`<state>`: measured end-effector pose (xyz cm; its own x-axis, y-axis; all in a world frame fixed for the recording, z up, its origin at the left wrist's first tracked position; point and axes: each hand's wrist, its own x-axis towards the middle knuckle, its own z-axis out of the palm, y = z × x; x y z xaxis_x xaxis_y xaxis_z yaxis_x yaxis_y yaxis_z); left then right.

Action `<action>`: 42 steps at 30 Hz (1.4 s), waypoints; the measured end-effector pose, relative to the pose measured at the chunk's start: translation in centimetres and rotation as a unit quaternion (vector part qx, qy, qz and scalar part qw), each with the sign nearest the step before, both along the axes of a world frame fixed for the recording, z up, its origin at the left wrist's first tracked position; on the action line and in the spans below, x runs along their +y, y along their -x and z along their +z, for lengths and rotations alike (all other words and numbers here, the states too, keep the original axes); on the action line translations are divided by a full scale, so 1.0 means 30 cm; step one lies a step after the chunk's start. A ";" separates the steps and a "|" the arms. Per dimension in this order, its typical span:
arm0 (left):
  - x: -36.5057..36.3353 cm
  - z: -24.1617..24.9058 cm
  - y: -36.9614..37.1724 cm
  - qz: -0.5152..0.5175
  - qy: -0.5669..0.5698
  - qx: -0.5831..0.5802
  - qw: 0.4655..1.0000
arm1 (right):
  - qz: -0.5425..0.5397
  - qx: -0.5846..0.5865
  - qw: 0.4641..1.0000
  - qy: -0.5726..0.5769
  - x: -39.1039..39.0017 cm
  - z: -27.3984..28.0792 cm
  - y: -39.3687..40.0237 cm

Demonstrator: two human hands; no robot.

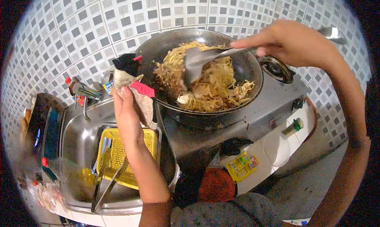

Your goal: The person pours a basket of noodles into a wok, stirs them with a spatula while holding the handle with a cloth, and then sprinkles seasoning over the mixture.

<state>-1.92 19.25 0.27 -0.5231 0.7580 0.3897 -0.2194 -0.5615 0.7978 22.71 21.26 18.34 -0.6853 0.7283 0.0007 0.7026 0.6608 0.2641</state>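
While your right hand (289,41) held the spatula (194,65) by its handle, the blade lay among the noodles (209,102) in the wok (253,67), which sat on the steel stovetop (190,140) right of the sink (75,136). Motion blurred that hand, but its fingers looked closed on the handle, with one stretched along it. Your left hand (128,112) pinched a folded cloth (144,106) between thumb and fingers at the wok's left side; whether the rim was clamped inside it could not be told. Turning the noodles over seemed to be the step in hand. The next move seemed to call for a low sweep under the heap, gentle near the right rim, where strands lay close to the edge, with the cloth side braced against the push.
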 end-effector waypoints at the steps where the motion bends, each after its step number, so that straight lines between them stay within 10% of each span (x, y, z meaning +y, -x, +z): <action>1: 0.003 -0.011 0.014 0.001 0.008 0.028 1.000 | 0.004 0.015 1.000 0.007 0.002 0.000 -0.032; 11: 0.007 -0.013 0.016 -0.026 -0.008 0.003 1.000 | -0.042 0.211 0.976 0.044 -0.060 -0.111 -0.327; 18: 0.009 -0.013 0.010 -0.009 0.005 0.007 1.000 | -0.298 0.314 0.893 0.127 -0.221 -0.098 -0.333; 21: 0.014 -0.017 0.009 -0.017 0.003 -0.009 1.000 | -0.063 0.247 0.965 -0.069 -0.122 -0.233 -0.303; 23: 0.017 -0.021 0.011 -0.013 0.000 -0.008 1.000 | -0.213 0.178 0.960 -0.035 -0.074 -0.226 -0.172; 42: 0.013 -0.016 0.014 -0.013 0.003 0.011 1.000 | -0.133 0.153 0.979 -0.026 -0.007 -0.069 -0.215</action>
